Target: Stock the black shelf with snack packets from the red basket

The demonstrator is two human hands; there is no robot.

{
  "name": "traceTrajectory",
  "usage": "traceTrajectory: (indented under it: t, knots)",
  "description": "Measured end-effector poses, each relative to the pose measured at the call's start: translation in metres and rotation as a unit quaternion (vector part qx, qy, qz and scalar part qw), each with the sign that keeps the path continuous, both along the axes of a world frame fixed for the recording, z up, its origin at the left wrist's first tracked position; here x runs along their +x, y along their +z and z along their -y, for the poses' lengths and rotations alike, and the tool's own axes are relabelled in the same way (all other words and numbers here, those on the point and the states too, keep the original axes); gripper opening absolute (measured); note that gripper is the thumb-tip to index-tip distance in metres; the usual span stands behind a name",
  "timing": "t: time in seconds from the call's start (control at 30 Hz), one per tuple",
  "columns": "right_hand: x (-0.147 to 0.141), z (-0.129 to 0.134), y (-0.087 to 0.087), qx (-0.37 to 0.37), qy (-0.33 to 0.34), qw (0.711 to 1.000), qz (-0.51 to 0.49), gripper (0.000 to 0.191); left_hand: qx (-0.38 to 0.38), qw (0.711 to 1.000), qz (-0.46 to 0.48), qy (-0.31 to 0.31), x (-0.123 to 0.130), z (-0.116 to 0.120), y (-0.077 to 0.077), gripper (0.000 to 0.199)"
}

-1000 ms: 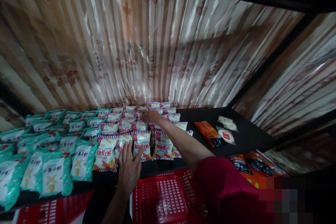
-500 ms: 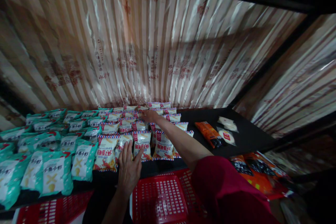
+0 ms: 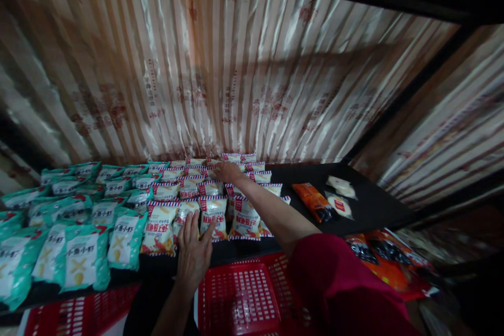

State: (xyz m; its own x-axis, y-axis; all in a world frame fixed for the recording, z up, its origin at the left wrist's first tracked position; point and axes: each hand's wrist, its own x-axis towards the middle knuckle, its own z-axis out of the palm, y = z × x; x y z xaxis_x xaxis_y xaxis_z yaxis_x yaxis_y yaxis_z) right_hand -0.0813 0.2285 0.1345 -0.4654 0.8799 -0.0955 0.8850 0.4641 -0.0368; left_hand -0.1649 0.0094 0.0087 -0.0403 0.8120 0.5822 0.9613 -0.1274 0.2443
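Rows of white snack bags (image 3: 159,227) with red lettering and striped top edges stand on a black shelf (image 3: 376,202). My left hand (image 3: 193,252) is at the front row, fingers stretched and thumb apart, its fingertips against a white bag (image 3: 186,213). Thumb and fingers straddle the gap beside another front bag (image 3: 213,216). Over the rows reaches my right arm, in a dark red sleeve (image 3: 342,278). My right hand (image 3: 229,171) is among the bags near the back, touching or very close to them; its fingers are mostly hidden and any grip is unclear.
Teal snack bags (image 3: 81,260) fill the shelf's left side. To the right lie an orange packet (image 3: 313,201) and two small pale packets (image 3: 340,197). Red perforated baskets (image 3: 240,299) sit below the front edge, with more orange packets (image 3: 388,273) lower right. A patterned curtain (image 3: 220,63) hangs behind.
Both hands stay in nearly the same places, with the right hand shifting only very slightly. The bags show no clear movement; the view has tilted a touch.
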Motion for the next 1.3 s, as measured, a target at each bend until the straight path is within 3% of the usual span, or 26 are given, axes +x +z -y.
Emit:
traceTrajectory:
  t: [0.2,0.53,1.0,1.3]
  knots:
    - [0.009,-0.007,0.008,0.036,-0.032,0.999,-0.010,0.039,0.006,1.000,0.001,0.001,0.001,-0.001,0.001,0.047]
    - [0.013,-0.033,0.003,0.007,0.007,0.999,-0.041,0.053,0.017,1.000,-0.007,0.003,0.000,-0.001,0.000,0.049]
    - [0.005,-0.062,-0.014,-0.060,0.032,0.997,-0.042,0.070,0.031,0.999,0.020,0.008,0.004,-0.004,-0.005,0.057]
    - [-0.003,-0.073,-0.030,-0.065,0.052,0.996,-0.028,0.072,0.023,1.000,0.013,0.006,0.003,-0.005,-0.004,0.059]
